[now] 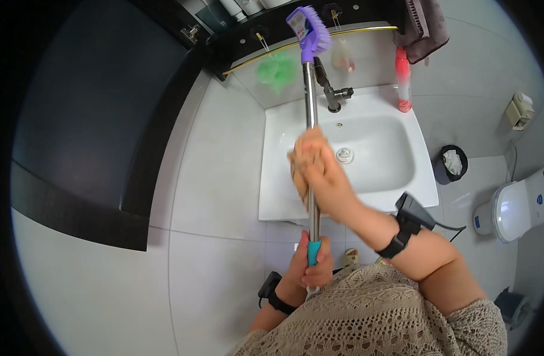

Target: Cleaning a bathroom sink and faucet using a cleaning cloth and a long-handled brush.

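A long-handled scrub brush (311, 98) with a purple bristled head (308, 44) stretches away from me over the white washbasin (273, 178). Its silver pole ends near my body in a teal grip (313, 253). My left hand (320, 270) is wrapped around that grip. Farther up the pole, my right hand (326, 178) is closed around it with a tan cloth (300, 181) between palm and metal. Motion blurs the right fingers, and part of the cloth is hidden under them. The brush head hangs in front of the gold rail, bristles toward the right.
A dark tap (334, 98) stands behind the basin, close to the pole. A red-and-white spray can (403, 83) is on the basin's right corner. A green bath puff (276, 70) hangs from the rail (367, 28). Right of the basin are a bin (443, 172) and a toilet (509, 213).
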A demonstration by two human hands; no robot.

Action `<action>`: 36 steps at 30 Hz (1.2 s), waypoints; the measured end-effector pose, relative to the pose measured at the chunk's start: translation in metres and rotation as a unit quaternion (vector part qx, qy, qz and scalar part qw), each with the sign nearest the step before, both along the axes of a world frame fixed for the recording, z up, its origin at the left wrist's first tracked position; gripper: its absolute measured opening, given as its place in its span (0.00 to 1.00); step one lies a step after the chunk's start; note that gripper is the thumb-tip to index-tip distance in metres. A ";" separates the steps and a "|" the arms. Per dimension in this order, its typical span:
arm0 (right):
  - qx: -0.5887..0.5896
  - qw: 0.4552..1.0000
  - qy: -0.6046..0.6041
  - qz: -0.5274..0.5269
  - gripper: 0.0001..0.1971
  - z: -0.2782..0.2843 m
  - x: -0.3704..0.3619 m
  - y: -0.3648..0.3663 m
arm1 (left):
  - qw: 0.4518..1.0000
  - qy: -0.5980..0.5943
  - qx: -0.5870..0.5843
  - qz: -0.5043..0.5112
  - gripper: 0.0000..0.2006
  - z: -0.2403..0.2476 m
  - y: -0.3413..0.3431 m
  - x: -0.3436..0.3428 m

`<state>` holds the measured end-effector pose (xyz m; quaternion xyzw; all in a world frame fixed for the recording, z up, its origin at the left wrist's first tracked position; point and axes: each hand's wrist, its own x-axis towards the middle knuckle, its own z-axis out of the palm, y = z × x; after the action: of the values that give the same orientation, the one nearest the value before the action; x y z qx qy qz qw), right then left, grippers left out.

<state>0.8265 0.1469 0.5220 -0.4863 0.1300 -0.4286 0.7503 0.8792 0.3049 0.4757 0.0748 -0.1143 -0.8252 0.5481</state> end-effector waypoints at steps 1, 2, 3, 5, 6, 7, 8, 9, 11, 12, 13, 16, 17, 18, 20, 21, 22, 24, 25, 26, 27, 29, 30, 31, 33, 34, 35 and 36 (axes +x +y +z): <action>-0.048 0.998 0.038 0.000 0.14 -0.015 -0.003 0.019 | 0.999 0.049 0.001 0.006 0.30 0.000 -0.003 0.001; -0.098 0.992 0.075 -0.004 0.13 -0.024 -0.008 0.033 | 0.999 0.049 0.002 0.008 0.30 -0.003 -0.005 0.002; -0.096 0.992 0.076 -0.003 0.13 -0.026 -0.010 0.039 | 0.998 0.063 -0.030 0.010 0.30 -0.009 -0.007 0.005; -0.192 0.981 0.002 -0.002 0.12 -0.029 -0.011 0.047 | 0.995 0.078 -0.059 0.015 0.30 -0.013 -0.005 0.012; -0.188 0.982 0.006 -0.001 0.12 -0.032 -0.014 0.044 | 0.998 0.039 -0.019 0.036 0.31 -0.013 -0.003 0.018; -0.134 0.991 0.027 0.006 0.12 -0.034 -0.019 0.038 | 0.998 0.001 0.021 0.058 0.32 -0.011 0.001 0.022; -0.080 0.996 0.047 0.013 0.13 -0.036 -0.025 0.029 | 0.998 0.005 0.024 0.059 0.32 -0.008 0.004 0.028; -0.027 0.997 0.067 0.021 0.14 -0.038 -0.030 0.020 | 0.984 -0.107 0.086 0.118 0.30 -0.006 0.006 0.036; 0.170 0.985 -0.007 -0.016 0.19 -0.026 -0.042 0.007 | 0.895 -0.320 0.208 0.231 0.27 -0.005 0.013 0.055; 0.164 0.986 -0.028 -0.028 0.21 -0.025 -0.051 -0.003 | 0.894 -0.321 0.210 0.232 0.27 -0.006 0.014 0.061; 0.160 0.985 -0.048 -0.041 0.22 -0.029 -0.060 -0.011 | 0.836 -0.416 0.217 0.284 0.23 -0.011 0.019 0.069; 0.152 0.984 0.007 -0.096 0.25 -0.044 -0.082 -0.027 | 0.736 -0.530 0.243 0.343 0.19 -0.034 0.022 0.088; 0.153 0.983 0.009 -0.097 0.25 -0.046 -0.089 -0.027 | 0.704 -0.555 0.263 0.357 0.18 -0.043 0.022 0.092; 0.171 0.976 0.015 -0.135 0.27 -0.046 -0.097 -0.028 | 0.704 -0.555 0.265 0.356 0.18 -0.051 0.023 0.095; 0.148 0.963 0.053 -0.219 0.29 -0.067 -0.121 -0.044 | 0.660 -0.630 0.273 0.306 0.16 -0.066 0.021 0.100; 0.136 0.959 0.045 -0.243 0.29 -0.060 -0.129 -0.045 | 0.662 -0.629 0.274 0.301 0.16 -0.075 0.024 0.103; 0.114 0.952 0.061 -0.276 0.29 -0.060 -0.137 -0.049 | 0.636 -0.651 0.288 0.298 0.16 -0.084 0.028 0.107; 0.093 0.941 0.082 -0.316 0.28 -0.071 -0.158 -0.061 | 0.615 -0.672 0.298 0.286 0.15 -0.097 0.030 0.109; 0.030 0.930 0.123 -0.345 0.25 -0.082 -0.169 -0.068 | 0.592 -0.685 0.301 0.300 0.15 -0.101 0.028 0.109; -0.033 0.914 0.164 -0.370 0.23 -0.092 -0.180 -0.072 | 0.568 -0.697 0.304 0.314 0.16 -0.105 0.028 0.110; -0.031 0.913 0.167 -0.372 0.23 -0.100 -0.187 -0.074 | 0.569 -0.698 0.304 0.310 0.16 -0.112 0.029 0.113; -0.167 0.904 0.284 -0.273 0.16 -0.115 -0.198 -0.075 | 0.545 -0.699 0.313 0.342 0.14 -0.126 0.032 0.121; -0.311 0.829 0.368 -0.285 0.13 -0.120 -0.202 -0.082 | 0.546 -0.700 0.312 0.337 0.14 -0.131 0.031 0.123; -0.308 0.826 0.372 -0.289 0.13 -0.135 -0.206 -0.079 | 0.547 -0.703 0.306 0.336 0.14 -0.134 0.027 0.123; -0.397 0.610 0.602 -0.328 0.14 -0.183 -0.208 -0.067 | 0.551 -0.706 0.298 0.331 0.15 -0.138 0.019 0.123; -0.355 0.622 0.640 -0.278 0.18 -0.193 -0.205 -0.064 | 0.527 -0.723 0.304 0.328 0.15 -0.137 0.016 0.122; -0.353 0.621 0.642 -0.277 0.18 -0.202 -0.203 -0.067 | 0.502 -0.739 0.310 0.324 0.16 -0.137 0.014 0.123; -0.380 0.598 0.640 -0.299 0.21 -0.205 -0.199 -0.072 | 0.503 -0.740 0.310 0.322 0.16 -0.138 0.014 0.126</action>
<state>0.6271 0.0752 0.3169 -0.8110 0.5402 -0.2184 0.0525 1.0053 0.3188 0.3379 0.8549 -0.1835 -0.2184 0.4334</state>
